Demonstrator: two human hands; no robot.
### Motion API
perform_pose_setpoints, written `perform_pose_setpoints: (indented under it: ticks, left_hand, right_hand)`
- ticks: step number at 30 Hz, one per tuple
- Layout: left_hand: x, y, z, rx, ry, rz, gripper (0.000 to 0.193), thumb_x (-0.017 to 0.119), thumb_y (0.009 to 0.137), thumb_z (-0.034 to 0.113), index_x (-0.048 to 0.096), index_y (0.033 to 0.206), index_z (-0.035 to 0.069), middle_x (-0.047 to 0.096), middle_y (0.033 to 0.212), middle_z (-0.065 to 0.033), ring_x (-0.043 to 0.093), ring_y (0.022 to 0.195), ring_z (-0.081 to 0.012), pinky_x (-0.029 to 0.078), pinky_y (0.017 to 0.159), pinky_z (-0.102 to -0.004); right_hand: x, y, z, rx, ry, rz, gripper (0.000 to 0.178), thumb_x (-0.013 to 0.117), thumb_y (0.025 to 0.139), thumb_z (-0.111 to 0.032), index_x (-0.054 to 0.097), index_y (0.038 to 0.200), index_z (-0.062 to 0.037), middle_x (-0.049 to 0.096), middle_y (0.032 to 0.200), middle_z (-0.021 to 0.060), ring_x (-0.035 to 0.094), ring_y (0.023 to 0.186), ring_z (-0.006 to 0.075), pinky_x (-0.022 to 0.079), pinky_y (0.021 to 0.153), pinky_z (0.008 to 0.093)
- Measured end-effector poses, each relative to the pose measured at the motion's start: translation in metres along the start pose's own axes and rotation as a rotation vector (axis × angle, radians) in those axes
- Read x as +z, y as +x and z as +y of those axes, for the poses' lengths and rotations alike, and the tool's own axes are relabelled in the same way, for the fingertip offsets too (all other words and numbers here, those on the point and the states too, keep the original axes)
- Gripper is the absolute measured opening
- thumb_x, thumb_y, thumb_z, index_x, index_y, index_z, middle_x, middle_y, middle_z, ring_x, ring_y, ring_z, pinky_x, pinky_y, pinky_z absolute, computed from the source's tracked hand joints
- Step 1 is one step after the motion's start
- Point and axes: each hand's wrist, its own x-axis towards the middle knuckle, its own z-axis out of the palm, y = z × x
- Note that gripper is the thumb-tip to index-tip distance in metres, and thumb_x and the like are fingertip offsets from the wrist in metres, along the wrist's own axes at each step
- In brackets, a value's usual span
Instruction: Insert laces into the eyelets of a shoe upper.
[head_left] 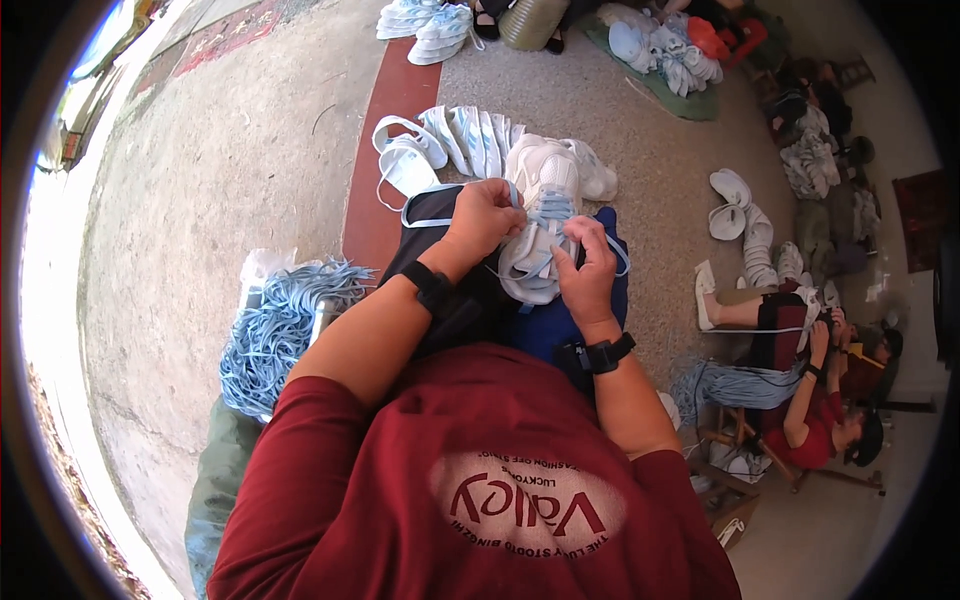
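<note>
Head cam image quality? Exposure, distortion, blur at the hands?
Head view, rim: fisheye black border, the far-left bright strip blown out and bowed along it; head view, right: dimmer, the person in red in shade; head view, centre: left hand, right hand and white shoe well lit, no obvious motion blur.

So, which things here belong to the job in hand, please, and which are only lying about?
Belong, it seems:
white shoe on the lap
light-blue lace threaded through it
blue lace heap, left
row of white uppers, ahead

Probably just lying about:
red item, upper right
green ground cloth near it
reddish mat, upper left
</note>
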Motion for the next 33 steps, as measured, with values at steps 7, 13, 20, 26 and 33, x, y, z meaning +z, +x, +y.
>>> perform_pose_setpoints:
  ticks: [7,13,20,26,33]
  left_hand:
    - [0.008,0.0,-0.007,0.122,0.233,0.109,0.008,0.066,0.072,-0.002,0.059,0.073,0.002,0.059,0.065,-0.0008,0.053,0.056,-0.0065,0.043,0.05,-0.0224]
    - [0.012,-0.011,0.013,0.093,0.641,0.158,0.017,0.067,0.071,0.017,0.062,0.076,0.001,0.063,0.07,-0.0152,0.062,0.064,-0.0272,0.049,0.062,-0.0357]
    - [0.022,-0.032,0.025,0.388,0.976,0.082,0.02,0.057,0.075,0.019,0.06,0.073,0.0,0.059,0.073,-0.0187,0.059,0.075,-0.0363,0.047,0.068,-0.0434]
    - [0.018,-0.024,0.006,0.419,0.854,0.139,0.015,0.055,0.071,0.014,0.059,0.073,-0.001,0.059,0.072,-0.019,0.058,0.073,-0.0376,0.047,0.067,-0.0424]
    - [0.014,-0.024,0.011,0.267,0.704,0.1,0.015,0.059,0.073,0.013,0.06,0.073,-0.001,0.061,0.068,-0.0175,0.059,0.059,-0.0292,0.048,0.058,-0.036]
  right_hand:
    - [0.007,0.001,-0.005,-0.025,0.015,-0.084,0.023,0.062,0.065,0.006,0.06,0.088,0.003,0.052,0.098,0.0171,0.055,0.087,0.03,0.045,0.078,0.0348]
    - [0.015,0.008,0.006,-0.088,-0.039,-0.103,0.022,0.058,0.067,0.006,0.063,0.088,0.0037,0.05,0.1,0.0181,0.054,0.087,0.0328,0.045,0.08,0.0362]
    - [0.021,0.007,0.007,-0.019,-0.048,-0.104,0.017,0.059,0.069,0.002,0.063,0.085,0.0022,0.05,0.101,0.0203,0.053,0.09,0.0337,0.044,0.08,0.0371]
    - [0.032,0.012,0.003,-0.196,-0.362,-0.063,0.007,0.06,0.072,-0.006,0.062,0.077,-0.002,0.05,0.105,0.021,0.052,0.089,0.0366,0.043,0.079,0.0419]
    - [0.01,0.013,-0.008,-0.304,-0.352,-0.064,0.004,0.059,0.075,-0.005,0.061,0.075,-0.0021,0.052,0.106,0.0214,0.054,0.085,0.0322,0.044,0.077,0.0372]
